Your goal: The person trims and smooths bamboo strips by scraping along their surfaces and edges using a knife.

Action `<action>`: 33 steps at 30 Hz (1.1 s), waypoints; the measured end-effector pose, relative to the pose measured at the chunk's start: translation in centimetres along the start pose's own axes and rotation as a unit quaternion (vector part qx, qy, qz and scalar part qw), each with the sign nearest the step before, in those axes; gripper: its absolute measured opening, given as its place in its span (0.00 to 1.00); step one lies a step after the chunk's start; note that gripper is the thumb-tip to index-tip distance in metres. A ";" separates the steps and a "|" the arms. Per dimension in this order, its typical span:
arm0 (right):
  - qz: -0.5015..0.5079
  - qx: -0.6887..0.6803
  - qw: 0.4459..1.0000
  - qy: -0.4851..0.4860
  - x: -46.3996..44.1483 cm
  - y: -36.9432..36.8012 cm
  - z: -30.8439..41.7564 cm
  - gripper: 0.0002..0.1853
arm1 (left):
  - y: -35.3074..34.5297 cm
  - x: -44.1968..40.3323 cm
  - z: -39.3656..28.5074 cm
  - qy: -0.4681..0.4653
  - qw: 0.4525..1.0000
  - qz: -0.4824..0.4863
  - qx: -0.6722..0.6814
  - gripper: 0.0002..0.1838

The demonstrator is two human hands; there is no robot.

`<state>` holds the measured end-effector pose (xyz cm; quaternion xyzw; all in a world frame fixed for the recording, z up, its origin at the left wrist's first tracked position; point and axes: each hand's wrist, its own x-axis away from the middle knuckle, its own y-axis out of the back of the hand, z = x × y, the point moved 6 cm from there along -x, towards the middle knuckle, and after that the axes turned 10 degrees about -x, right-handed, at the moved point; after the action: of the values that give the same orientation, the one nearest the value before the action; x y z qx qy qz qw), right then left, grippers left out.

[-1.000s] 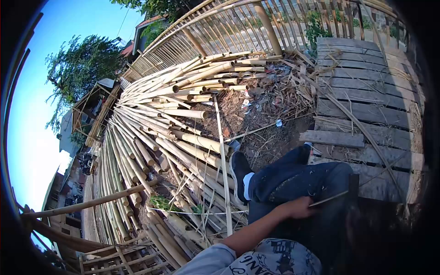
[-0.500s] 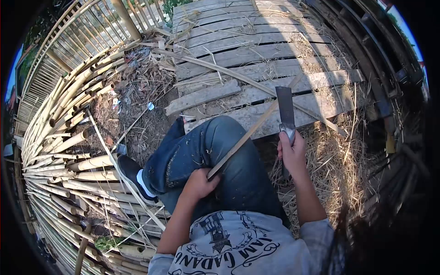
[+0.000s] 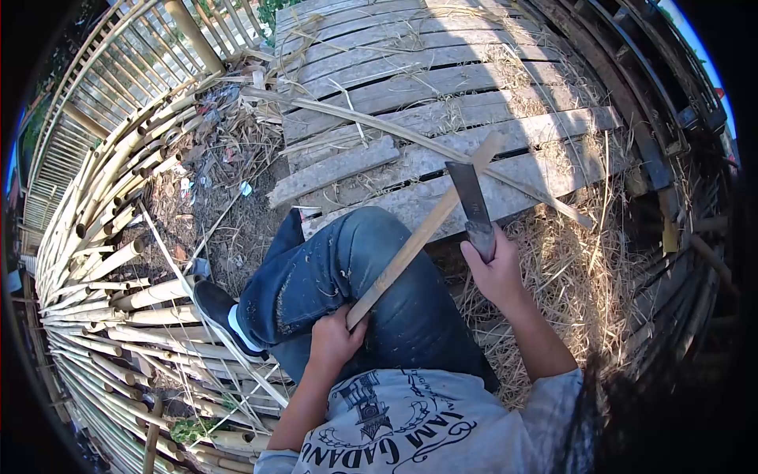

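My left hand [image 3: 337, 338] is closed round the near end of a flat bamboo strip [image 3: 418, 235]. The strip slants up and away across my jeans-covered knee [image 3: 377, 237], its far end over the wooden planks. In my right hand [image 3: 499, 268] is a machete [image 3: 470, 197] with a broad, square-ended dark blade, my fingers wrapped round its handle. The blade points up and away from me and overlaps the right side of the strip in view; I cannot tell whether they touch.
A slatted wooden platform [image 3: 474, 118] lies ahead, with a loose board [image 3: 335, 172] and a long thin strip [image 3: 379, 125] on it. Many cut bamboo poles [image 3: 158, 316] fan out at the left by a bamboo fence [image 3: 103, 87]. Straw [image 3: 568, 276] covers the ground at right.
The bamboo strip has turned so its broad face shows. The machete has moved left and tilted, from beside the strip to against or over its edge.
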<state>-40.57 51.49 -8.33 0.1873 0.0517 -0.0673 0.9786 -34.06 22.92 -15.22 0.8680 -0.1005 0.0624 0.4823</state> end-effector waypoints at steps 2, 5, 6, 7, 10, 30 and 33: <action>-0.001 0.030 0.998 0.057 0.5 -0.7 0.8 0.10 | 0.0 0.4 -0.1 0.006 1.000 -0.015 -0.013 0.14; -0.009 0.062 0.993 0.096 1.5 -1.7 1.0 0.10 | 0.8 1.5 -1.1 0.004 0.999 -0.021 -0.039 0.15; 0.020 0.090 0.993 0.071 1.7 -2.1 0.5 0.10 | 0.7 1.9 -1.2 0.007 0.999 0.002 -0.044 0.15; 0.048 0.116 0.991 0.047 1.8 -2.5 0.0 0.12 | 0.6 2.2 -1.4 0.010 0.998 0.023 -0.051 0.15; 0.045 0.150 0.987 0.036 1.1 -3.1 -1.2 0.11 | 0.7 2.9 -2.2 0.015 0.997 0.048 -0.051 0.17; -0.145 0.066 0.982 -0.102 -3.6 -0.5 -6.7 0.14 | -1.3 5.0 0.9 0.030 0.962 0.187 0.199 0.12; -0.153 -0.169 0.953 -0.198 -1.1 -3.6 -8.3 0.18 | -2.6 3.1 -1.9 0.034 0.853 0.312 0.417 0.12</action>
<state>-42.79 51.39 -17.18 -0.0086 -0.1047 -0.2428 0.9644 -30.49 25.52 -15.71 0.9079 -0.3147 0.2750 0.0329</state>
